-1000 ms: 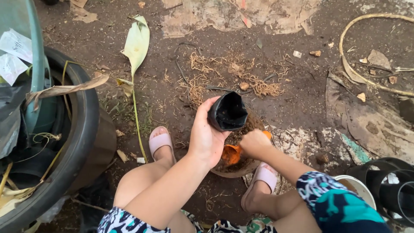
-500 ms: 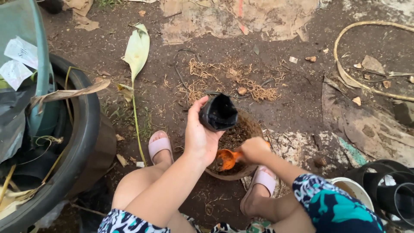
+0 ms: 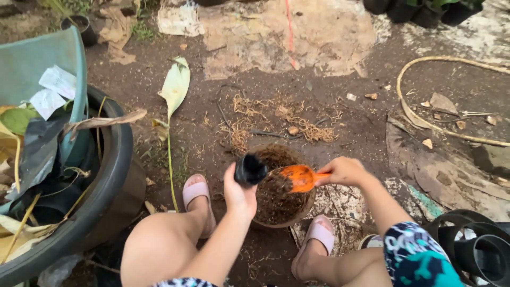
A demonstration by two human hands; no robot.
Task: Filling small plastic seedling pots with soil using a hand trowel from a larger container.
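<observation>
- Head view: my left hand (image 3: 238, 192) is wrapped around a small black nursery bag (image 3: 249, 169), its mouth tipped toward the round bowl (image 3: 280, 220) of dark soil on the ground between my sandalled feet.
- My right hand (image 3: 345, 170) grips an orange scoop (image 3: 299, 178), loaded with soil and held just beside the bag's mouth, over the bowl.
- I judge the filling barely begun: I cannot see inside the bag, and the bowl holds plenty of soil.
- At my left, a black tyre (image 3: 109, 175) heaped with leaves.
</observation>
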